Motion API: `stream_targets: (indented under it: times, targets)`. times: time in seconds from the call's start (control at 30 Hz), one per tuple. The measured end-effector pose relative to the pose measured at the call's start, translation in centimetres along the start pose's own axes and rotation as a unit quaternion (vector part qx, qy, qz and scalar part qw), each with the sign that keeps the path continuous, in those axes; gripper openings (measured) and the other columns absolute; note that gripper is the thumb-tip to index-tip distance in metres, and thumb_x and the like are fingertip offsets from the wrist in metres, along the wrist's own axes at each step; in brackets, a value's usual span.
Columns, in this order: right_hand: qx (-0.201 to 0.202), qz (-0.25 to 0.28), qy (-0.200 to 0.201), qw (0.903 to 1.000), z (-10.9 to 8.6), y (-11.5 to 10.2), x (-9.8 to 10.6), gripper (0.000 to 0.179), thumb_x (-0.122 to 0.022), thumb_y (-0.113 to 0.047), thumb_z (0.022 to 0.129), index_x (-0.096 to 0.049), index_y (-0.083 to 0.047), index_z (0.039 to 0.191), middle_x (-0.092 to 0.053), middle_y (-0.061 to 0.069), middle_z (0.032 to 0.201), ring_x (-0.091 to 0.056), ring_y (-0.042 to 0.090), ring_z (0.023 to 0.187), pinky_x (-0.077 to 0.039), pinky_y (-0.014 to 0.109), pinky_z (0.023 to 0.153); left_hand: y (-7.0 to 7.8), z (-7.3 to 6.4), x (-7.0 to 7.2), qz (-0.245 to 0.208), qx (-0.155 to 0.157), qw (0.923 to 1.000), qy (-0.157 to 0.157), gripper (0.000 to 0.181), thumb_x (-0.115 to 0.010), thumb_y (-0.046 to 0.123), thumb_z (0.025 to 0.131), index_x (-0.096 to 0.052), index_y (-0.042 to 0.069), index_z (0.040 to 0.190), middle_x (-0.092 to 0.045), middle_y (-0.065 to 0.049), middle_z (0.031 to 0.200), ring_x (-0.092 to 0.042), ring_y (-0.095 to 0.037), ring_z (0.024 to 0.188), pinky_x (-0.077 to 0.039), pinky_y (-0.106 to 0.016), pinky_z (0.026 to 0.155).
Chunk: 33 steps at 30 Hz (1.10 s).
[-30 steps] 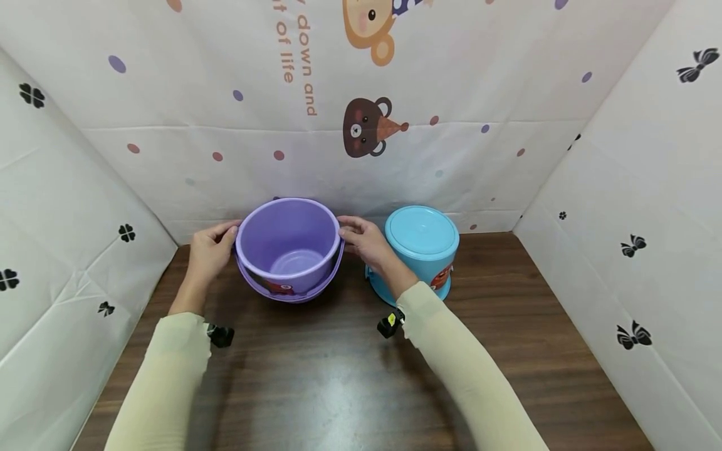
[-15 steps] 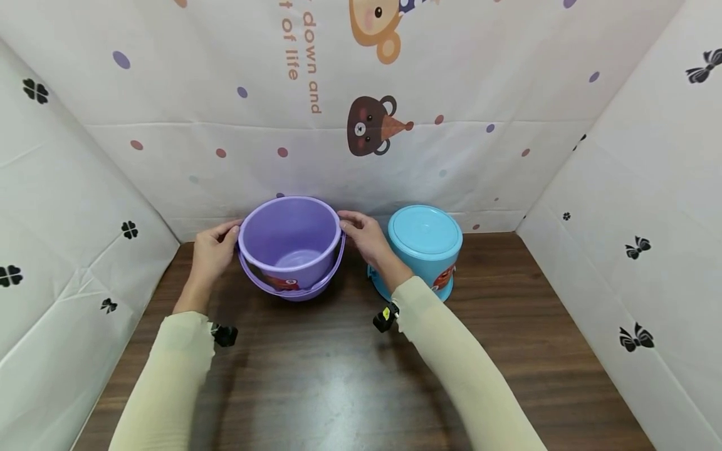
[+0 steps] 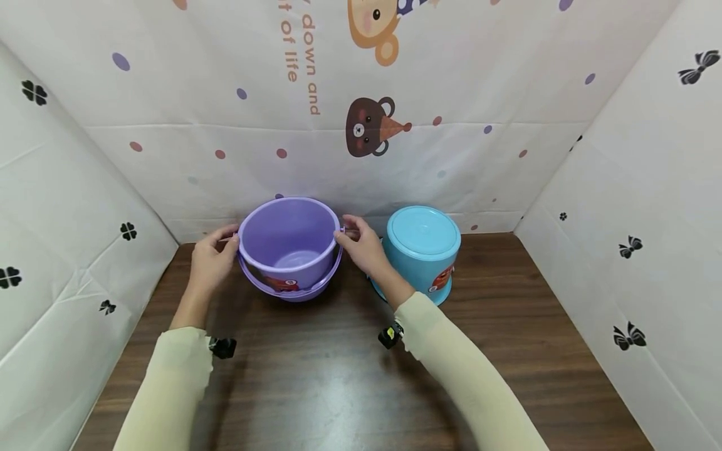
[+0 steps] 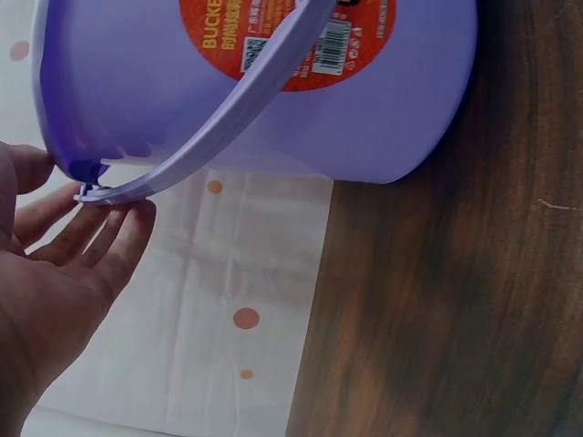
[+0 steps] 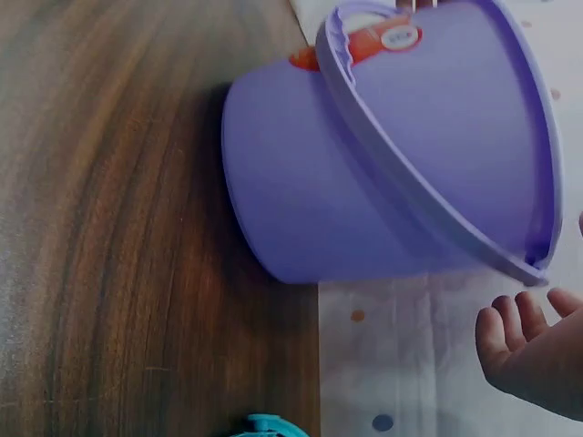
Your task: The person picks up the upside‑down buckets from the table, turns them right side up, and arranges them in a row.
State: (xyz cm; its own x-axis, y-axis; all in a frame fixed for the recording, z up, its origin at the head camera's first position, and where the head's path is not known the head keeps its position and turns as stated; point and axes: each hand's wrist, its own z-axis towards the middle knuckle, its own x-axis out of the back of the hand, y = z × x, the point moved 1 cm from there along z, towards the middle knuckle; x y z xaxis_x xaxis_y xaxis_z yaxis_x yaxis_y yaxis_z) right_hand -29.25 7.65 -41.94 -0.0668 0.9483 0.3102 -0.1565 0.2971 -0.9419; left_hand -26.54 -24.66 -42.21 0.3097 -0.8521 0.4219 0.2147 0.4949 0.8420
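A purple bucket (image 3: 290, 241) stands upright on the wooden table (image 3: 316, 382), against the back wall. Its handle (image 4: 232, 118) hangs down across the front, over a red label. At the bucket's left side, my left hand (image 3: 211, 263) touches the rim and the handle's end with loose fingers. In the left wrist view, the thumb is by the rim and the fingertips are under the handle joint. My right hand (image 3: 363, 250) is at the opposite side, its fingers relaxed; the right wrist view shows them apart from the handle's end.
A light blue bucket (image 3: 423, 247), which appears upside down, stands right of the purple one, close behind my right forearm. A patterned back wall (image 3: 451, 169) and white side walls (image 3: 598, 263) enclose the table.
My fingers have loosened from the purple bucket's rim on both sides, and both hands have shifted slightly toward me. The bucket has stayed nearly in place; its handle hangs a little differently.
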Motion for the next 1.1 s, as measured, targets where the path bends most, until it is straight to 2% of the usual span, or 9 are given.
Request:
stream_targets:
  times: [0.1,0.2,0.4,0.6,0.9,1.1]
  targets:
    - [0.024,-0.033,-0.015,0.999,-0.4,-0.2,-0.1,0.053,-0.071,-0.022,0.099,-0.055,-0.005,0.147,-0.059,0.018,0.141,-0.062,0.031,0.126,-0.055,0.041,0.103,-0.1,-0.3,-0.2,-0.003,-0.003,1.0,-0.006,0.037,-0.057,0.017,0.104,-0.065,-0.002,0.135,-0.069,-0.027,0.124,-0.054,0.02,0.088,-0.045,-0.002,0.076]
    - [0.028,-0.046,-0.022,0.9983,-0.2,-0.1,-0.3,0.052,-0.07,-0.022,0.099,-0.056,-0.006,0.147,-0.057,0.019,0.143,-0.063,0.031,0.125,-0.055,0.04,0.102,-0.2,-0.4,-0.4,-0.011,0.003,0.9999,-0.012,0.038,-0.056,0.018,0.105,-0.064,-0.002,0.137,-0.068,-0.027,0.126,-0.055,0.019,0.086,-0.045,-0.003,0.074]
    - [0.022,-0.048,-0.017,0.9985,0.3,0.0,-0.1,0.052,-0.069,-0.023,0.1,-0.055,-0.009,0.148,-0.055,0.018,0.145,-0.063,0.032,0.125,-0.056,0.04,0.1,-0.1,-0.3,-0.8,-0.015,0.006,0.9996,-0.022,0.041,-0.054,0.022,0.107,-0.061,0.0,0.141,-0.065,-0.026,0.132,-0.056,0.018,0.086,-0.047,-0.003,0.073]
    - [0.021,-0.039,-0.026,0.9987,0.9,0.1,0.2,0.052,-0.066,-0.022,0.102,-0.053,-0.009,0.15,-0.054,0.018,0.147,-0.061,0.033,0.128,-0.055,0.042,0.102,0.0,0.0,-1.4,-0.001,0.018,0.9997,-0.015,0.041,-0.053,0.024,0.107,-0.061,0.004,0.142,-0.064,-0.023,0.136,-0.055,0.012,0.09,-0.046,-0.004,0.074]
    - [-0.003,-0.042,-0.03,0.9987,0.9,0.0,0.3,0.053,-0.064,-0.025,0.104,-0.05,-0.011,0.153,-0.055,0.017,0.147,-0.061,0.03,0.127,-0.056,0.04,0.098,0.2,-0.1,-1.9,-0.01,0.035,0.9993,-0.006,0.04,-0.052,0.023,0.107,-0.061,0.004,0.142,-0.064,-0.021,0.136,-0.055,0.01,0.09,-0.047,-0.005,0.075]
    - [-0.006,-0.051,-0.035,0.9981,0.8,-0.1,0.3,0.053,-0.062,-0.028,0.105,-0.049,-0.013,0.154,-0.055,0.014,0.147,-0.061,0.028,0.125,-0.057,0.04,0.094,0.5,-0.3,-1.9,0.02,0.036,0.9991,0.001,0.04,-0.051,0.025,0.108,-0.062,0.008,0.143,-0.064,-0.018,0.138,-0.055,0.007,0.087,-0.045,-0.006,0.074]
